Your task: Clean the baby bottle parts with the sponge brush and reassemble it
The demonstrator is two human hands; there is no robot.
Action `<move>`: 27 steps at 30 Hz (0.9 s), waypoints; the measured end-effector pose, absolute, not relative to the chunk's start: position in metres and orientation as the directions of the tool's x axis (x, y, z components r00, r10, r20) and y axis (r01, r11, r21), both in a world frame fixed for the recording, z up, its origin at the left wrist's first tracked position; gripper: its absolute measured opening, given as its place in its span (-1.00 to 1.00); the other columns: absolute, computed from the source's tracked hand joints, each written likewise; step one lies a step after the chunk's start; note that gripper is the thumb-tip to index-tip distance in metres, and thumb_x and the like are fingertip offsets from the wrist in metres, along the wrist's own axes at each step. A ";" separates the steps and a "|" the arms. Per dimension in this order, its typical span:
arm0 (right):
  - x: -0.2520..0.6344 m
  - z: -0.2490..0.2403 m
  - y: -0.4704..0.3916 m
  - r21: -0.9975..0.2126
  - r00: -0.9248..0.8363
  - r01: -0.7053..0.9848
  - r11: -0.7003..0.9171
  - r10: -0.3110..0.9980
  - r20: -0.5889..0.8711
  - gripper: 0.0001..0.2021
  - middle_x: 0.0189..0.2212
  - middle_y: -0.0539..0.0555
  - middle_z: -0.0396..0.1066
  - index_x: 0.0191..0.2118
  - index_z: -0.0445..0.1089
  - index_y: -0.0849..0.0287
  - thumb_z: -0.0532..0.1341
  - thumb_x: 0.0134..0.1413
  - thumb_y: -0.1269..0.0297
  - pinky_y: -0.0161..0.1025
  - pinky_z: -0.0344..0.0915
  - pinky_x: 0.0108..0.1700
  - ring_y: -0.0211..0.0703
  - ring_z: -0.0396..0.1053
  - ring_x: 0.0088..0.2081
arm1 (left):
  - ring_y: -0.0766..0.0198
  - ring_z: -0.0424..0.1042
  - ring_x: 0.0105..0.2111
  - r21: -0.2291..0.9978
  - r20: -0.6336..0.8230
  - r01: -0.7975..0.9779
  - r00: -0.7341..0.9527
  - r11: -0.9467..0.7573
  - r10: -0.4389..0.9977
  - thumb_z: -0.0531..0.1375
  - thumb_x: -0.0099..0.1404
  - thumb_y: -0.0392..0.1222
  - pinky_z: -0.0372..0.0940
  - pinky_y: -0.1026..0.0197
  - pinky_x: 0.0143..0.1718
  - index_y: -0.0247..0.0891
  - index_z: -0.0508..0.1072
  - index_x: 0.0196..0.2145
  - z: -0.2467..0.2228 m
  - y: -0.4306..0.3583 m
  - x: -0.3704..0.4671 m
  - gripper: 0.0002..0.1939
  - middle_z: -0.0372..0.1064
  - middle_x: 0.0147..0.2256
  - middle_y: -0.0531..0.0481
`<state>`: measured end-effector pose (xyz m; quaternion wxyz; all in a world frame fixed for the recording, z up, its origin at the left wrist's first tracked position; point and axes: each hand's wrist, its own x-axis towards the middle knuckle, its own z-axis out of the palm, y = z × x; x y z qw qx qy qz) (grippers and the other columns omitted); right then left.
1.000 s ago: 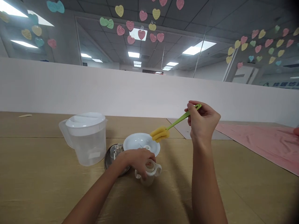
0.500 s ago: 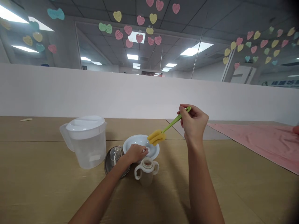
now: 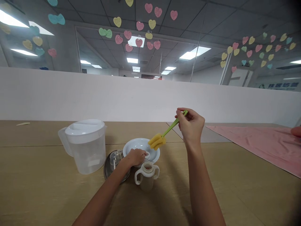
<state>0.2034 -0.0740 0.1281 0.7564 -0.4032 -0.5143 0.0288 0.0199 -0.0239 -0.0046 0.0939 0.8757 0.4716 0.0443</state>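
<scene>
My right hand point(image 3: 192, 125) pinches the green handle of a bottle brush point(image 3: 174, 123) near its looped end. The brush's yellow sponge head points down to the left, over the right rim of a white bowl point(image 3: 129, 145). Inside the bowl, my left hand point(image 3: 137, 157) has its fingers closed on a small white ring-shaped piece point(image 3: 147, 155), partly hidden by the fingers. Just in front of the bowl stands an uncapped two-handled baby bottle point(image 3: 147, 180), upright, with white handles. A clear bottle cover point(image 3: 114, 158) rests on a round metal tray point(image 3: 108, 169), partly behind my left forearm.
A lidded translucent pitcher point(image 3: 87, 149) stands left of the tray. At the right lies a pink cloth point(image 3: 256, 142), with part of another person's hand point(image 3: 295, 131) at its far edge. A low white wall point(image 3: 141, 100) runs behind the table.
The camera view has shifted slightly. Both hands keep their grips, with the brush head still above the bowl's right side and the left hand still in the bowl.
</scene>
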 end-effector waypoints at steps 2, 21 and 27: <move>0.205 0.128 -0.073 -0.639 0.475 0.366 0.677 0.454 0.753 -0.82 -0.63 -0.05 0.26 -0.39 0.44 0.22 0.19 -0.11 0.24 -0.33 0.22 -0.56 -0.19 0.39 -0.49 | 0.08 0.32 -0.06 0.215 0.000 0.818 0.546 -0.534 0.838 -0.04 0.19 -0.30 0.16 0.04 -0.04 -0.18 0.40 -0.07 -0.004 -0.023 0.017 -0.61 0.36 -0.04 -0.12; 0.188 0.111 -0.047 -0.736 0.232 0.396 0.550 0.715 0.659 -0.71 -0.58 0.03 0.38 -0.34 0.42 0.26 0.15 -0.12 0.13 -0.37 0.14 -0.66 -0.34 0.21 -0.68 | 0.29 0.40 -0.36 0.485 0.187 0.728 0.456 -0.485 0.870 0.17 0.00 -0.29 0.27 0.32 -0.36 -0.28 0.29 -0.07 0.056 -0.040 -0.023 -0.53 0.39 -0.34 0.02; 0.178 0.104 -0.043 -0.551 0.199 0.661 0.509 0.589 0.783 -0.77 -0.55 0.02 0.38 -0.38 0.43 0.19 0.08 -0.02 0.19 -0.31 0.22 -0.43 -0.27 0.28 -0.55 | 0.19 0.43 -0.40 0.152 -0.126 0.969 0.215 -0.195 0.969 0.31 -0.26 -0.31 0.23 0.31 -0.48 -0.25 0.45 -0.42 0.063 -0.045 -0.054 -0.67 0.47 -0.41 0.00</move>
